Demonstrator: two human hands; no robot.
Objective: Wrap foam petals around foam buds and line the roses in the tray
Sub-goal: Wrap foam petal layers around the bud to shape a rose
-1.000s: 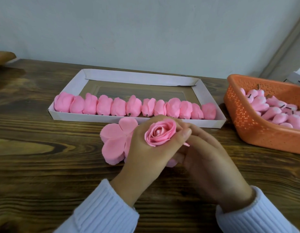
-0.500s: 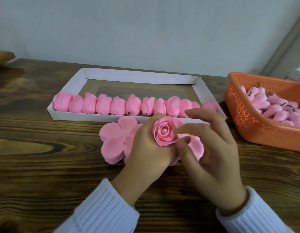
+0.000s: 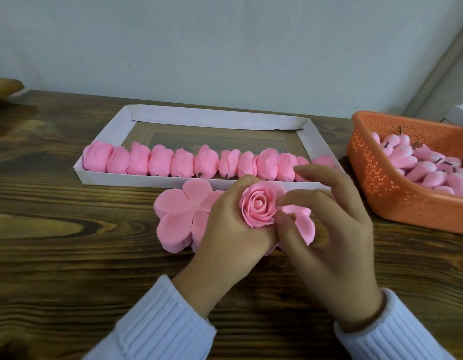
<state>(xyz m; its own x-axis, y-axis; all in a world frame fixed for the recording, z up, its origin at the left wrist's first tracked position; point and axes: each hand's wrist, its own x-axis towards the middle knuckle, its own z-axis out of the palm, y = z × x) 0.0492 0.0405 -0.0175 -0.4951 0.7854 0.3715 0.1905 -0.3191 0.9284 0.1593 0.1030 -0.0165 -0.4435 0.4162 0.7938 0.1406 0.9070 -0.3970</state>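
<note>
Rose (image 3: 257,203) front and centre, its spiral facing up at us, cupped in our left hand (image 3: 233,229), whose fingers curl round it from the left and below. Our right hand (image 3: 329,229) is at its right side: thumb and forefinger pinch the rose's outer edge, the other fingers spread loose above. Under both hands lies a stack of flat pink petals (image 3: 178,216) on the wooden worktop (image 3: 69,255). Behind, the white tray (image 3: 199,118) carries one row of finished roses (image 3: 183,162) along its near wall, lying side by side. Off to the right, an orange basket (image 3: 381,183) holds a heap of pink buds (image 3: 432,165). White ribbed sleeves (image 3: 157,323) cover both wrists.
</note>
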